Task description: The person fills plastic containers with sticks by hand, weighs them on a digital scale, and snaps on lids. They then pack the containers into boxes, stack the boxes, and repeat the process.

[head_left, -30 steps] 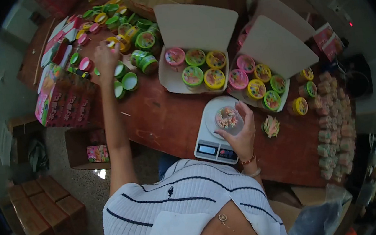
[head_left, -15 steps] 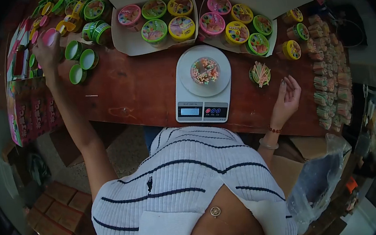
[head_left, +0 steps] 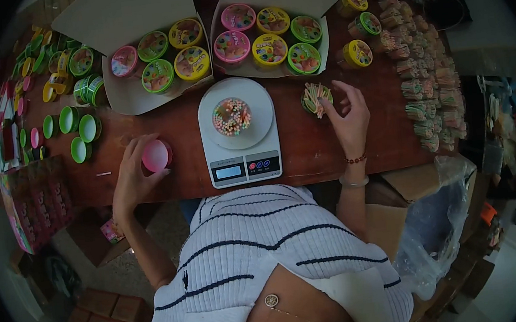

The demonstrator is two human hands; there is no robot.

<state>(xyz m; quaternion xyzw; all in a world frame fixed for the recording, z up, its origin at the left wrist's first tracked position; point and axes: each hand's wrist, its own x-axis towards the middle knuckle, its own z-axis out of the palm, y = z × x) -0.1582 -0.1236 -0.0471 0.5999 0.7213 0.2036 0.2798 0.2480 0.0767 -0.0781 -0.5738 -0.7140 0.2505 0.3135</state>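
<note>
My left hand (head_left: 133, 177) grips a round pink lid (head_left: 157, 155), its pale hollow inside facing up, left of the scale. A white kitchen scale (head_left: 210, 146) stands in front of me with its display lit. On its round plate is a clear cup (head_left: 232, 116) packed with thin sticks with coloured tips. My right hand (head_left: 351, 116) is to the right of the scale, fingers apart. Its thumb tip overlaps a small heap of loose pale sticks (head_left: 315, 98) lying over a green-rimmed container.
Two open cartons (head_left: 151, 103) (head_left: 323, 60) hold tubs with pink, green and yellow lids. Green lids (head_left: 88, 128) lie at the left beside stacked lids. Bundled sticks (head_left: 422, 74) line the right side, near several lidded tubs (head_left: 358, 53). A plastic-lined box (head_left: 398, 234) stands below the table edge.
My left hand has come from the far-left lids back toward the scale, carrying the pink lid. My right hand has moved up to the loose sticks. The view has shifted right.
</note>
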